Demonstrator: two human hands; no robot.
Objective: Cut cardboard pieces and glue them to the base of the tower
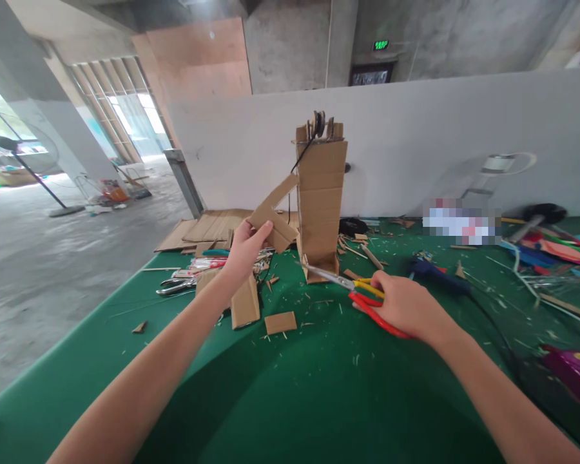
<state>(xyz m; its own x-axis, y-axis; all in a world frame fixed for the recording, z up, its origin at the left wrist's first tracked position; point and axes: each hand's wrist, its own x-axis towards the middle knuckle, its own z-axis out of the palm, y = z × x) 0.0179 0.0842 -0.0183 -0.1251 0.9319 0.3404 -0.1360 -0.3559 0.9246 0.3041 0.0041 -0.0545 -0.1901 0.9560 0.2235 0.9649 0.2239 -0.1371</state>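
Green table covering [319, 386], nearest the viewer: felt-like cloth, strewn with cardboard slivers and offcuts; two bare forearms reach across it.

Right hand [406, 304]: closed over the red-and-yellow handles of the scissors [352, 288], whose metal blades point left toward the foot of the cardboard tower [320, 200]; the handles lie low, at or just above the cloth.

Left hand [244, 248]: raised, fingers and thumb pinching a cross-shaped cardboard piece [274, 216], held tilted just beside the tower's left face.

Small flat cardboard rectangle [280, 322] and a larger cardboard offcut [245, 303], on the cloth below the left hand.

Pliers or similar metal tool [175, 287] and packaged items, left edge of table; any print too small to read.

Cardboard tower: upright, mid-table, with a dark wheel and cord at its top.

Flattened cardboard sheets [207, 227], far left corner.

Blue-handled tool [435, 269] with a black cable, right of the scissors.

White partition wall [439, 135], behind the table.

Room: bare concrete floor and pillars, plywood panel, windows at far left. Green lit sign [381, 44] high on the back wall, characters illegible.
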